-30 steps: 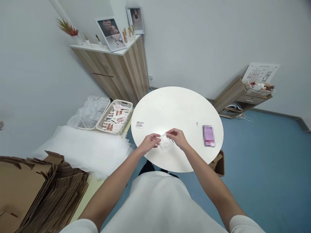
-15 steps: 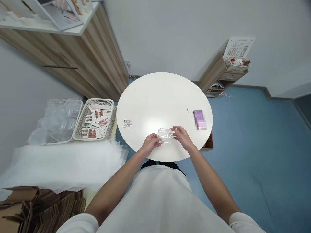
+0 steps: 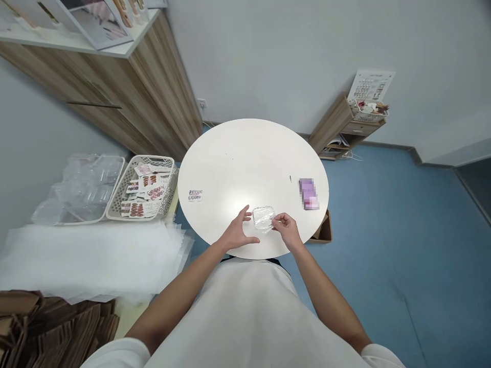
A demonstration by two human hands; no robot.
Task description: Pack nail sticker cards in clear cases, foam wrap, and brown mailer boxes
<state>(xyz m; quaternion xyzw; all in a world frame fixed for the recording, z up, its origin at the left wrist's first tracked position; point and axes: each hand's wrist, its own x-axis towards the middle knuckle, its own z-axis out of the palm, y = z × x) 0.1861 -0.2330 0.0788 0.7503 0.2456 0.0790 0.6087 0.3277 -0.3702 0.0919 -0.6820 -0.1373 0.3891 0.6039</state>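
A small clear plastic box [image 3: 263, 219] with crinkled film on it is over the near part of the white oval table [image 3: 249, 148]. Its right edge is pinched between the thumb and fingers of my right hand [image 3: 287, 230]. On the box's other side, my left hand [image 3: 238, 232] is open, thumb and fingers spread wide, the fingertips close to the left edge. Whether those fingertips touch the box I cannot tell. At the table's left lies a card of press-on nails [image 3: 195, 195]. A purple, partly blurred packet [image 3: 309, 194] lies at the right.
Left of the table, a white basket [image 3: 171, 197] holds several nail cards, beside a bin of clear plastic boxes [image 3: 92, 179]. White sheets [image 3: 92, 255] and folded cardboard [image 3: 57, 332] are nearer me. An open carton [image 3: 326, 230] sits below the table's right edge.
My left hand has let go of the clear box and spread its fingers. My right hand now pinches the box's right edge. The view has shifted slightly.
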